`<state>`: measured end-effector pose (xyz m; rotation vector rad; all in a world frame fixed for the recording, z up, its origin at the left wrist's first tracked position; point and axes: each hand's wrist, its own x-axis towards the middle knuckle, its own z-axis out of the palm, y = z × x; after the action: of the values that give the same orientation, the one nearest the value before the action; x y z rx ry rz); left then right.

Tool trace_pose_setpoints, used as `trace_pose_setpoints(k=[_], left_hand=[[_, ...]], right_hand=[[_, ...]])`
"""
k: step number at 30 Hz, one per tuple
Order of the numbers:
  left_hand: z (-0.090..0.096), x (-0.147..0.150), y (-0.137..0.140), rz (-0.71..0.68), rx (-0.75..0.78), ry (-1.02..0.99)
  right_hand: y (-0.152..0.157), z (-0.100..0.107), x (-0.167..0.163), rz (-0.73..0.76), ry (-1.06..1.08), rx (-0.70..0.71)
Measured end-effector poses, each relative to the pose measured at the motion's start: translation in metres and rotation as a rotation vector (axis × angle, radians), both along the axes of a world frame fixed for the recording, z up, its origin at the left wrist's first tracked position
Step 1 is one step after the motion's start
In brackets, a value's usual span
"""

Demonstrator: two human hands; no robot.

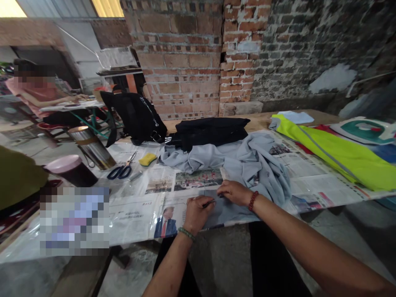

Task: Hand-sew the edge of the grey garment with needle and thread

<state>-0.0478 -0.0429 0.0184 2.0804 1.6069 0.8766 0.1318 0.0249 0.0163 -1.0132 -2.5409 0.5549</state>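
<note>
Close to the table's front edge, my left hand [198, 212] is closed, with a small slender dark object [208, 203] showing at its fingertips; its kind is not clear. My right hand [234, 192] pinches just beside it, over the grey cloth [227, 212]. A dark bit shows under its fingers, too small to name. The cloth lies flat below both hands and bunches up in folds behind the right one. Beaded bracelets circle both wrists. Scissors [124, 170] with dark handles and a yellow sponge [147, 159] lie to the left.
Newspaper under clear plastic covers the table [133, 225]. A steel flask [93, 147] and a pink-lidded jar [73, 171] stand left. A black bag [134, 115] and folded black cloth [210, 131] lie behind. Rightward are a neon-yellow garment [337, 154] and an iron [363, 130]. A person sits far left.
</note>
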Motion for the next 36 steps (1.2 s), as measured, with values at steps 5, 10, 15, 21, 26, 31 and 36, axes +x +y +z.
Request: trace_pose_setpoints(k=[5,10,15,21,26,31,36], left_hand=[[0.000,0.000,0.001,-0.019,0.008,-0.014],[0.000,-0.001,0.002,-0.044,0.012,-0.028],[0.001,0.000,0.003,-0.048,0.001,-0.058],[0.003,0.001,0.002,-0.046,-0.018,-0.059],[0.004,0.001,0.001,-0.042,-0.032,-0.052],[0.002,-0.001,0.003,-0.052,-0.022,-0.086],[0.000,-0.003,0.004,-0.070,0.003,-0.146]], right_hand=[[-0.003,0.004,0.006,0.077,0.081,-0.058],[-0.002,0.005,0.007,0.091,0.095,-0.053],[0.001,0.002,0.007,0.056,0.078,-0.041],[-0.001,0.005,0.005,0.114,0.097,-0.074],[-0.004,0.010,0.005,0.117,0.131,-0.079],[-0.002,0.009,0.001,0.021,0.228,-0.287],[0.007,0.008,0.000,-0.109,0.473,-0.726]])
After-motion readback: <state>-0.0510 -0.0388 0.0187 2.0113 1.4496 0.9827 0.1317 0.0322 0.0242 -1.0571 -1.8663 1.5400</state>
